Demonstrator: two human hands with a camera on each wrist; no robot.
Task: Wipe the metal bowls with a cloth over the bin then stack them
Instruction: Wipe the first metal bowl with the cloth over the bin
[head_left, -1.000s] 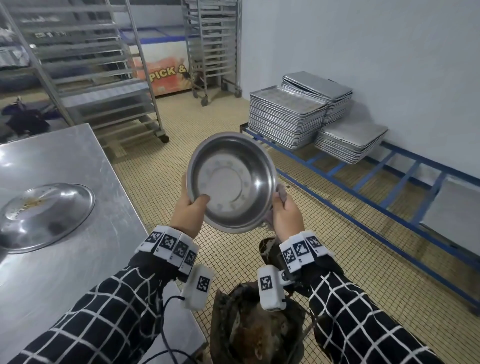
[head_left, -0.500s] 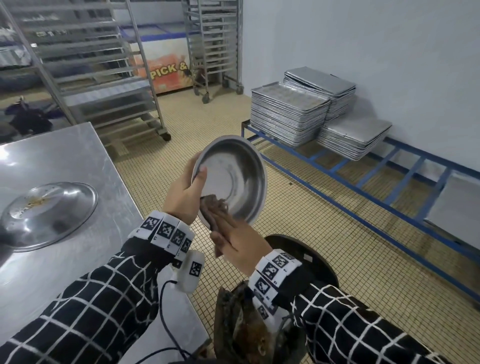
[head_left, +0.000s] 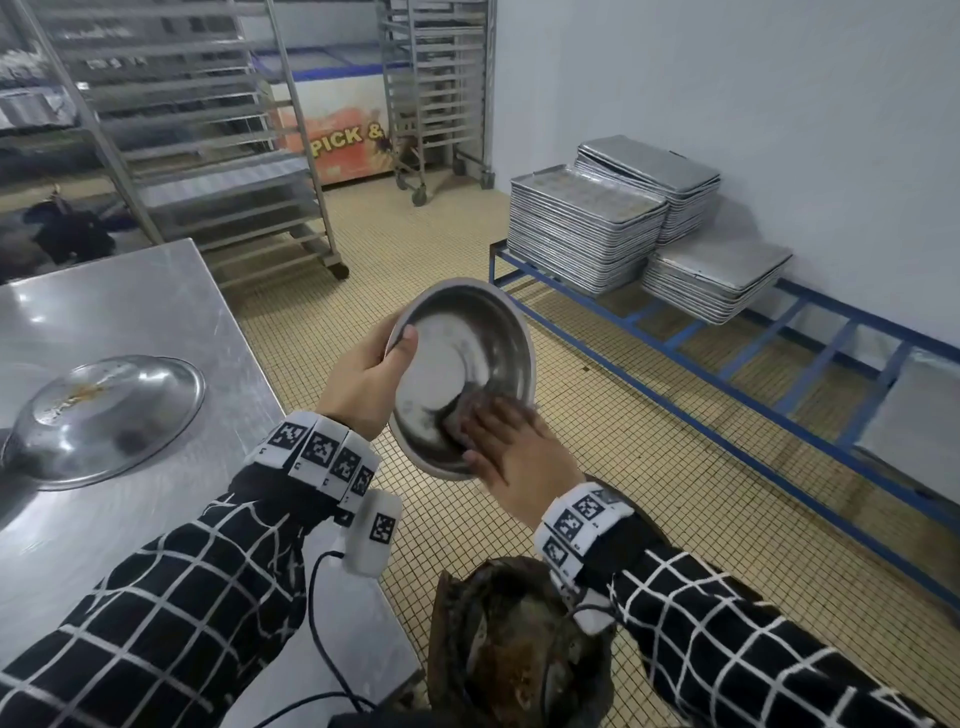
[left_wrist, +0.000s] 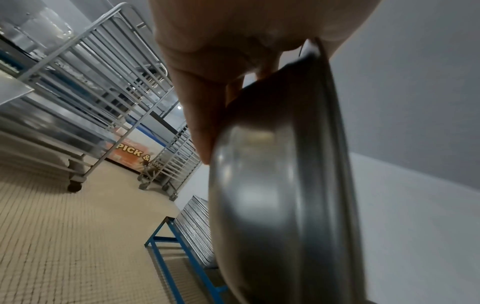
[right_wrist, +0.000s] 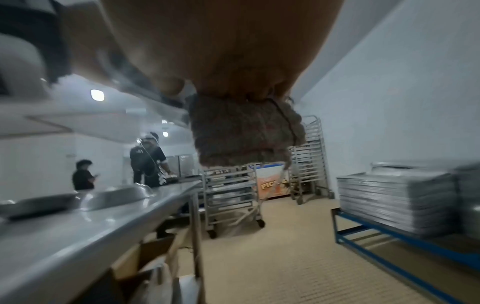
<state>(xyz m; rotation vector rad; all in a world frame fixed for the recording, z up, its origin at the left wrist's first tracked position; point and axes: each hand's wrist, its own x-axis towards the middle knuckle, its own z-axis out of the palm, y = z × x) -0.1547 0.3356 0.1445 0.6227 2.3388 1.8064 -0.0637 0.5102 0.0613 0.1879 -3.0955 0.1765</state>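
Observation:
In the head view a round metal bowl (head_left: 462, 358) is held tilted, its inside facing me, above a dark dirty bin (head_left: 519, 654). My left hand (head_left: 387, 358) grips the bowl's left rim, thumb inside and fingers behind. In the left wrist view the bowl (left_wrist: 272, 205) is seen edge-on under those fingers (left_wrist: 202, 102). My right hand (head_left: 506, 441) lies flat with straight fingers and presses a brown cloth (head_left: 467, 410) against the lower inside of the bowl. The right wrist view shows the cloth (right_wrist: 244, 133) under the hand (right_wrist: 221, 51).
A steel table (head_left: 130, 301) on my left carries an upturned metal bowl (head_left: 104, 415) with brown residue. Stacks of baking trays (head_left: 587, 234) sit on a low blue frame (head_left: 779, 374) along the right wall. Wheeled racks (head_left: 208, 130) stand behind. Two people (right_wrist: 148, 160) stand far off.
My right hand left the bowl's rim, brought the cloth inside, and has wiped from the lower left to the lower right. My left hand keeps its grip and the bowl has tilted.

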